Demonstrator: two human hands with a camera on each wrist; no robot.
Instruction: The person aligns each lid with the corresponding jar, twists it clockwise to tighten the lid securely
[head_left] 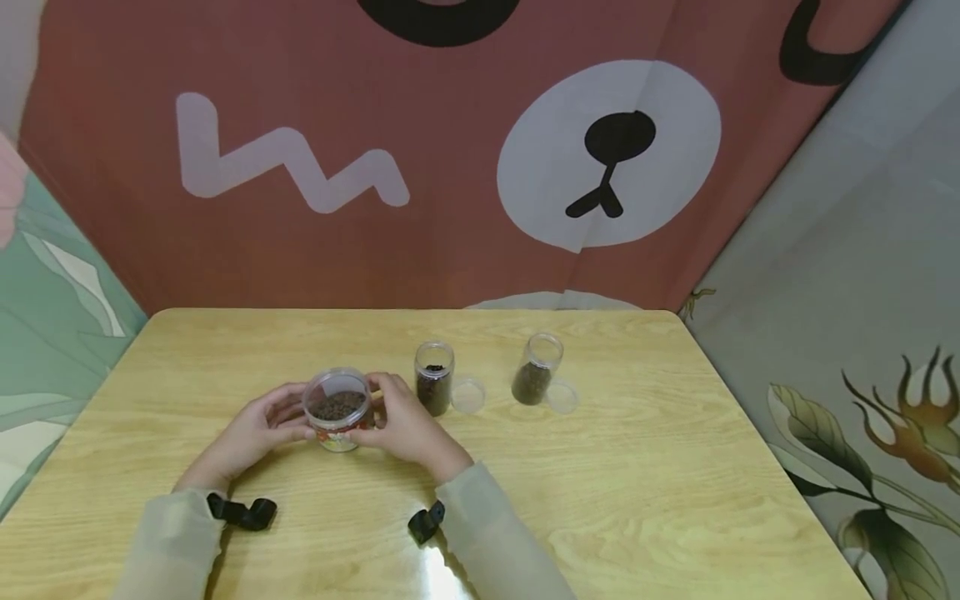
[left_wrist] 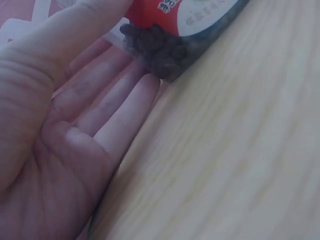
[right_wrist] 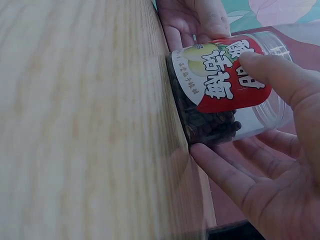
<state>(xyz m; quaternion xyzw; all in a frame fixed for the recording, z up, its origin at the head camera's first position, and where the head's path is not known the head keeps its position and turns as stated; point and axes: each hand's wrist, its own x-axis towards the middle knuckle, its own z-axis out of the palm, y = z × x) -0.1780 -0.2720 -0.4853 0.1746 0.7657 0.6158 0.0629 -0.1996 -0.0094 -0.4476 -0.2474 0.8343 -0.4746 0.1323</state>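
Note:
A clear, wide-mouthed plastic jar (head_left: 337, 437) with a red and white label (right_wrist: 232, 100) stands upright on the table, lidless. Dark brown bean-like pieces (left_wrist: 155, 47) fill part of it. From the left, my left hand (head_left: 258, 429) holds the jar, its thumb near the front and its fingers round the side. My right hand (head_left: 408, 425) grips the opposite side. In the right wrist view its thumb presses on the label, while the fingers reach round behind the jar near its base.
Two narrower clear jars, one middle jar (head_left: 433, 390) and one right jar (head_left: 532, 382), stand open farther back with dark contents. Beside them lie a clear round lid (head_left: 468, 395) and another lid (head_left: 562, 397). A patterned cloth (head_left: 300, 258) hangs behind the wooden table (head_left: 637, 500).

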